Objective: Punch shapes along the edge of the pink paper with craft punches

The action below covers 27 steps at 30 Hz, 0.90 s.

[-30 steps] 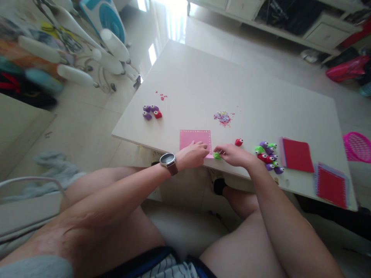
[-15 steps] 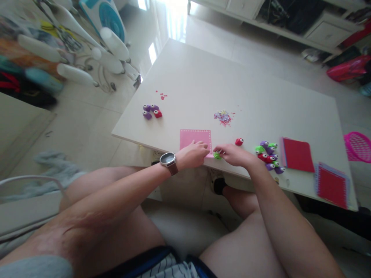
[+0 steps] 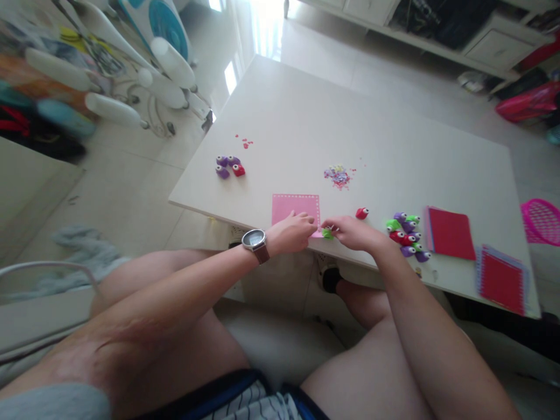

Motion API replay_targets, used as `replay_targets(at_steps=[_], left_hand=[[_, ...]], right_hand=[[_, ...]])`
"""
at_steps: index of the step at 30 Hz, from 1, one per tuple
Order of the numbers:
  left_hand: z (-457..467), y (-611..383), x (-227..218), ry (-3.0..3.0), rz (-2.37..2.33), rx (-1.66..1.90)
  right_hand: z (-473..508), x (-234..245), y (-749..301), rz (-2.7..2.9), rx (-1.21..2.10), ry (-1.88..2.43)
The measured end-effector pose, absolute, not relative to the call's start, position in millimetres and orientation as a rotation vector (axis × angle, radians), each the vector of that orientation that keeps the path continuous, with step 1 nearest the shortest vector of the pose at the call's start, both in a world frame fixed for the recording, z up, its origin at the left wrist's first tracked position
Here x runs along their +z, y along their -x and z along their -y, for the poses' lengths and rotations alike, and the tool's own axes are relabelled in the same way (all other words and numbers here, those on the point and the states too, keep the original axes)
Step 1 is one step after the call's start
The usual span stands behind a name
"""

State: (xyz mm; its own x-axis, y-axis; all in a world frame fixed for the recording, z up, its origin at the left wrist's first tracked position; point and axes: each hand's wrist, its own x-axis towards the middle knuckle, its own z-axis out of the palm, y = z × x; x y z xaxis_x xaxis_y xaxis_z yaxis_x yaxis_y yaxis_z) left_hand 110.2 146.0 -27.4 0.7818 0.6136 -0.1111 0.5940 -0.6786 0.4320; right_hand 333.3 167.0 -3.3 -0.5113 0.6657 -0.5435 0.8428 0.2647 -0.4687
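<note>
A pink sheet of paper (image 3: 291,207) lies at the near edge of the white table, with small holes punched in rows along its far and right edges. Flat on it rests my left hand (image 3: 294,233), fingers stretched out, a watch (image 3: 254,239) on its wrist. At the sheet's right edge, my right hand (image 3: 347,231) has its fingers closed on a green craft punch (image 3: 327,233). The punch touches or overlaps the paper's near right corner; exactly how is hidden. A red craft punch (image 3: 361,213) stands just beyond my right hand.
Several purple, green and red punches (image 3: 408,238) cluster at the right, beside stacked red paper (image 3: 450,233) and punched red sheets (image 3: 501,280). More punches (image 3: 228,166) stand at the left. Paper confetti (image 3: 338,176) lies mid-table, with red bits (image 3: 245,143) farther left.
The view has shifted very slightly. Both hands, the pink paper and the green punch keep nearly the same places.
</note>
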Motion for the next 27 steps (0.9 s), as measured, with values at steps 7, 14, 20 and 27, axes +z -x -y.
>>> replay_targets(at_steps=[7, 14, 20, 27], left_hand=[[-145.0, -109.4, -33.1, -2.521, -0.9, 0.084], [-145.3, -108.8, -32.9, -2.551, -0.894, 0.05], [-145.1, -108.6, -30.0, -2.563, -0.917, 0.083], [-146.4, -112.7, -35.9, -2.432, -1.114, 0.095]], right_hand=[[-164.6, -1.8, -328.7, -2.308, -1.156, -1.412], [-163.3, -5.3, -327.1, -2.368, -1.063, -1.438], [-164.9, -3.8, -328.9, -2.371, -1.088, -1.467], [-168.7, 1.8, -334.4, -2.106, -1.219, -1.616]])
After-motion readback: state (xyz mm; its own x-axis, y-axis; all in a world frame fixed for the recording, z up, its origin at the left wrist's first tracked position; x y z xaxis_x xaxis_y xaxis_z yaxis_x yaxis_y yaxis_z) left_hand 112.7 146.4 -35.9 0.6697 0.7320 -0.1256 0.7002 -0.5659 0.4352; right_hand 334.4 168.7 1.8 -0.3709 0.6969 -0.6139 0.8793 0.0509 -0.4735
